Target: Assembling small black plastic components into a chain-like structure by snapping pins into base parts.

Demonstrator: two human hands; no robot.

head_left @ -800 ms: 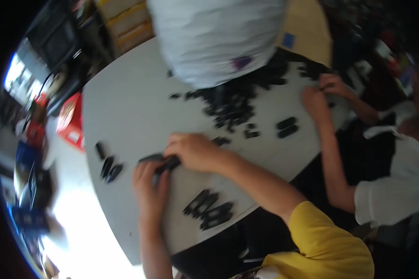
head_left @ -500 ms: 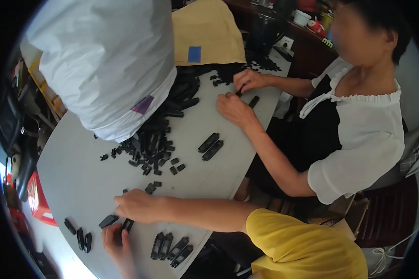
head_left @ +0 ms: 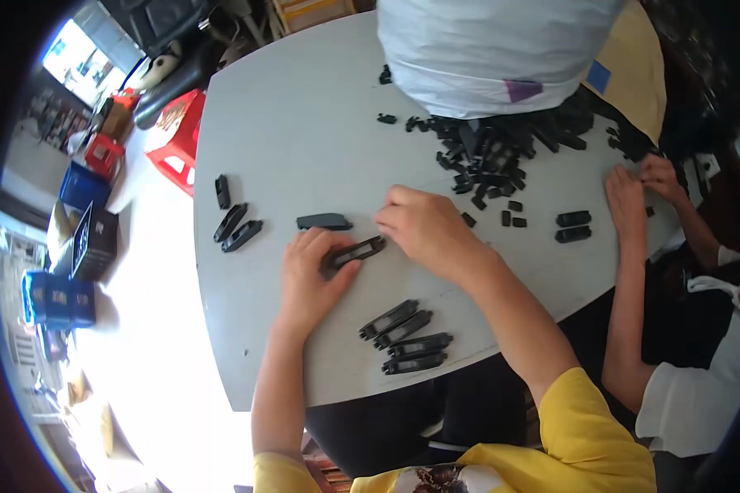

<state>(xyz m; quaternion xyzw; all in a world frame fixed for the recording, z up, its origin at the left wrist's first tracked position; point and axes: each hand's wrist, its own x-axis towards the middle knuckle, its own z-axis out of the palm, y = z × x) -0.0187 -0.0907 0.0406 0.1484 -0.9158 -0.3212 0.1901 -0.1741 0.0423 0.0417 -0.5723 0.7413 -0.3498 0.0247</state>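
Note:
My left hand [head_left: 312, 267] grips a long black plastic housing [head_left: 360, 252] with a slot along its middle, held just over the grey table. By the far end of that housing is my right hand [head_left: 432, 230], thumb and fingers pinched together; whatever they hold is too small or hidden. Just beyond my left hand lies another black housing [head_left: 324, 222]. Nearer me rest several slotted black housings [head_left: 407, 335] in a loose row. Three more black pieces [head_left: 235, 222] lie toward the table's left edge.
A big white sack [head_left: 501, 57] stands at the back, with a heap of small black parts [head_left: 493, 156] before it. On the right, a co-worker's hands [head_left: 633, 193] work near two black housings [head_left: 573, 227]. A red stool [head_left: 177, 140] stands beyond the table's left edge [head_left: 201, 246].
The view has swung left, so the sack and co-worker now appear farther right. My left hand still holds the slotted housing, while my right hand stays pinched beside it.

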